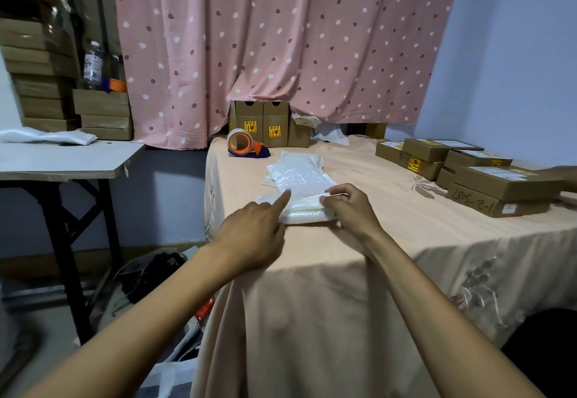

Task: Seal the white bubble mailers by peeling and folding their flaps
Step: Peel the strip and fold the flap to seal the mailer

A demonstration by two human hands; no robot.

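- Mailer in work: a flat white plastic bubble mailer (307, 214) lies on the peach-cloth-covered surface (390, 241), at 12 o'clock from the person, long axis running 9 to 3 o'clock.
- Left hand (253, 235) keeps its index finger straight, tip pressing the mailer's 9 o'clock part; the other fingers are curled and hold nothing.
- Right hand (351, 207) sits at the 3 o'clock end, thumb and fingers pinching the flap (307, 201) edge; I cannot tell whether a peel strip is in the pinch.
- Judgement: both hands touch it, so the next move likely runs along that long axis while the left pins.
- More white mailers (296, 173) lie stacked just beyond, at 12 o'clock.
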